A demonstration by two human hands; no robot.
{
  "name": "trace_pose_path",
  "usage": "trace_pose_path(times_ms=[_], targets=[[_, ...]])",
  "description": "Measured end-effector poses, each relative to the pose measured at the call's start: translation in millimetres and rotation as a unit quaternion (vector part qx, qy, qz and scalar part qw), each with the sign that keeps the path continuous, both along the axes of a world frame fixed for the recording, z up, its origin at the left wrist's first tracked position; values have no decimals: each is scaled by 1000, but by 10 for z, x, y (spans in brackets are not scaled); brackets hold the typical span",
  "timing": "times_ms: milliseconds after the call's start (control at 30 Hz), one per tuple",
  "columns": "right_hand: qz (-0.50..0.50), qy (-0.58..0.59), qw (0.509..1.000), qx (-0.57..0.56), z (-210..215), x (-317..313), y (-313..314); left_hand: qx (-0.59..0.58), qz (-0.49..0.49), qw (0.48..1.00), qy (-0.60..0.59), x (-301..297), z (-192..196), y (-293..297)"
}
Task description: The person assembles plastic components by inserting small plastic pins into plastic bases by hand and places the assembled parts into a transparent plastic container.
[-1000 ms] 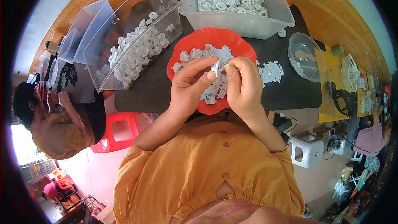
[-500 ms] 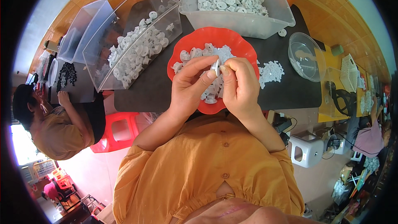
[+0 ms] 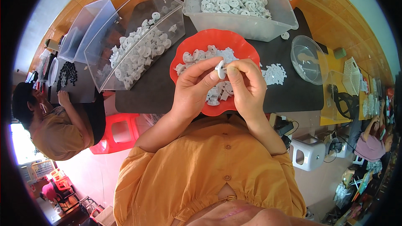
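White plastic disc part [image 3: 221, 71], one. Head view: centre, held on edge above the red bowl [image 3: 209, 37] on the dark bench [image 3: 301, 96]. Left hand [image 3: 190, 91], eight o'clock: grip pinched on the disc's rim. Right hand [image 3: 250, 87], four o'clock: grip pinching its three o'clock side; any small piece there hidden. From bowl: clear bin [image 3: 178, 21], ten o'clock; small white pieces [image 3: 274, 74], three. Step, as judged: close two-handed fingertip work. Next move would call for steady left pinch, fine right-hand pressure.
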State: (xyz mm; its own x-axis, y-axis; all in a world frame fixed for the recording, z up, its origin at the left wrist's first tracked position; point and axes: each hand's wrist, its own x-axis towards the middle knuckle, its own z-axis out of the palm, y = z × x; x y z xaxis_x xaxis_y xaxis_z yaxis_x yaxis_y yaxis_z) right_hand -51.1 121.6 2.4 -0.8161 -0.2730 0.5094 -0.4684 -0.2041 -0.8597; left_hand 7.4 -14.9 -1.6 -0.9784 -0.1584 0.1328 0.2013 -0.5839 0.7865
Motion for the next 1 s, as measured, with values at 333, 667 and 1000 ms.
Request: trace_pose_path(times_ms=[333,667,1000], targets=[[-19,-4,1000,-1,-45,21,-38,3,12,1000,-3,13,13,36],[-62,-97,986,-117,-107,-43,454,-538,490,681,83,11,543,-1070],[-74,-131,978,-145,-211,-74,761,-716,259,636,126,-114,567,-921]])
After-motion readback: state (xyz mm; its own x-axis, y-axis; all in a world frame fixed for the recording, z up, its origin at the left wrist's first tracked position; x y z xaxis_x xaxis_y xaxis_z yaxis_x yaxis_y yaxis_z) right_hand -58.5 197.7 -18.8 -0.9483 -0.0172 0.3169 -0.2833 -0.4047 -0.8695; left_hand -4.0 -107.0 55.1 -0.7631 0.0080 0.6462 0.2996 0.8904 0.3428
